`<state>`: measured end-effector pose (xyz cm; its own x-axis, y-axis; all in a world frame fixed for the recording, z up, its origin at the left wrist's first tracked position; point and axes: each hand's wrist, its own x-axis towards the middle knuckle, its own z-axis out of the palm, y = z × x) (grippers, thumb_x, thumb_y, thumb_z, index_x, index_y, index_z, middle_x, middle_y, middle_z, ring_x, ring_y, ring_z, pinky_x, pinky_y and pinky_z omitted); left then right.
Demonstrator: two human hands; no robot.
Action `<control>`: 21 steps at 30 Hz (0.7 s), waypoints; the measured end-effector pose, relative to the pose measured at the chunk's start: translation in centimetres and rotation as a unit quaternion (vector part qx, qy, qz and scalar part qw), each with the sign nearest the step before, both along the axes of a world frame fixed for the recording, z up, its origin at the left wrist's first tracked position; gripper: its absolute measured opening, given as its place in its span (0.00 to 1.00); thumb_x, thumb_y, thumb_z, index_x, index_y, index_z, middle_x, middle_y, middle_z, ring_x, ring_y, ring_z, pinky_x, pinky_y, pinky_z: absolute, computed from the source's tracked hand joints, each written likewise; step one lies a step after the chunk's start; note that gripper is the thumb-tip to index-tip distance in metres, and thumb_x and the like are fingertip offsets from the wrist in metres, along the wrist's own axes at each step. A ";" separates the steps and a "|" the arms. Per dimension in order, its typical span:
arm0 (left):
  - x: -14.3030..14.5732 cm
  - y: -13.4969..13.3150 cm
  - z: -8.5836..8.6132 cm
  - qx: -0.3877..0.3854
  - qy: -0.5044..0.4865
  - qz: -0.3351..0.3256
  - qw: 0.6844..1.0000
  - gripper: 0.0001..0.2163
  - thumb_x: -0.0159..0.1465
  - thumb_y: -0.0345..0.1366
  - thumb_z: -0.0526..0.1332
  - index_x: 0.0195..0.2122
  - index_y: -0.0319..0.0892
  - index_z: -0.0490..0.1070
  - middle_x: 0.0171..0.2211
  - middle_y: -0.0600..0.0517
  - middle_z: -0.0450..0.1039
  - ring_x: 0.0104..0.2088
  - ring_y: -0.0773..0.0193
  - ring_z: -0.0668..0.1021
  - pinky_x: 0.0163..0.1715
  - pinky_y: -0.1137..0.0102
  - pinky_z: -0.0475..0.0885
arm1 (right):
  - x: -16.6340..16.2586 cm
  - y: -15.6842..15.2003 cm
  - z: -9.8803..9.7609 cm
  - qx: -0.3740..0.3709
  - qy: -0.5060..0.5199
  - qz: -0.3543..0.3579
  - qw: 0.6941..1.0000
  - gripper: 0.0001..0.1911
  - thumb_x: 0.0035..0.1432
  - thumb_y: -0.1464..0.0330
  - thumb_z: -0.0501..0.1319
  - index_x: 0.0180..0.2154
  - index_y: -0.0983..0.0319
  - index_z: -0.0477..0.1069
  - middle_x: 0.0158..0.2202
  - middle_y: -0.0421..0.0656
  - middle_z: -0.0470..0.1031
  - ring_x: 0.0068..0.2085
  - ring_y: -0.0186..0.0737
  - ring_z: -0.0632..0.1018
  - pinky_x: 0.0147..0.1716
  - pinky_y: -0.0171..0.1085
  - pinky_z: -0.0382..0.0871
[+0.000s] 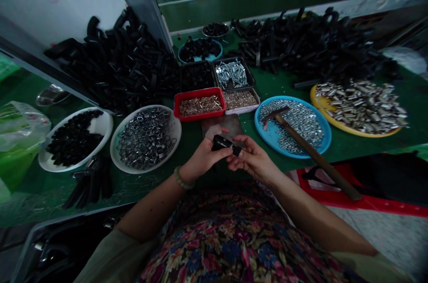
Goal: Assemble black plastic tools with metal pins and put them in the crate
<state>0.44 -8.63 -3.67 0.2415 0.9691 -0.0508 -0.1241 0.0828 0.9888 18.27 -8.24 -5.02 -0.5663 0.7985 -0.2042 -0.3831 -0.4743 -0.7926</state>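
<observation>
Black part (222,142) | held in left fingers (221,154) | right fingers (248,141) at one end

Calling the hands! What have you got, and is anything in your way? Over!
Left hand gripping black part. Right hand holding one end. Hammer lies across blue tray, off right, not in the way.

Dim, cool light falls softly, palest on the wall (63,2) at upper left; heaped black pieces (133,67) sink into shadow, silvery screws (232,73) glint, lettering on the held black part (221,142) blurs, and wide-angle distortion stretches the edges
</observation>
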 end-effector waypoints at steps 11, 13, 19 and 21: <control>-2.9 0.6 0.7 0.067 0.107 -0.020 0.992 0.38 0.55 0.38 0.68 0.62 0.44 0.48 0.44 0.48 0.67 0.40 0.61 0.73 0.42 0.67 0.70 | -1.8 1.8 0.6 0.086 -0.117 0.050 0.988 0.18 0.56 0.60 0.65 0.40 0.58 0.58 0.29 0.37 0.76 0.29 0.36 0.81 0.29 0.36 0.76; -3.8 1.3 0.5 0.086 0.163 -0.011 0.983 0.41 0.57 0.40 0.67 0.65 0.41 0.42 0.46 0.45 0.68 0.43 0.57 0.73 0.45 0.64 0.70 | -2.1 4.9 1.2 0.209 -0.207 0.070 0.953 0.13 0.57 0.60 0.63 0.36 0.58 0.60 0.29 0.37 0.74 0.29 0.35 0.79 0.28 0.35 0.74; -3.0 4.4 -1.8 0.217 0.485 -0.096 0.842 0.42 0.58 0.40 0.65 0.67 0.35 0.42 0.55 0.37 0.65 0.55 0.45 0.68 0.56 0.55 0.61 | -8.0 17.9 2.6 0.596 -0.596 0.146 0.519 0.10 0.62 0.68 0.55 0.40 0.65 0.73 0.46 0.53 0.74 0.48 0.47 0.76 0.47 0.42 0.69; -1.8 5.4 -2.9 0.268 0.565 -0.132 0.769 0.39 0.58 0.39 0.65 0.66 0.38 0.48 0.56 0.38 0.64 0.56 0.45 0.68 0.58 0.54 0.59 | -10.5 20.1 2.3 0.604 -0.625 0.208 0.449 0.11 0.61 0.71 0.55 0.41 0.68 0.74 0.47 0.57 0.75 0.49 0.50 0.76 0.47 0.41 0.68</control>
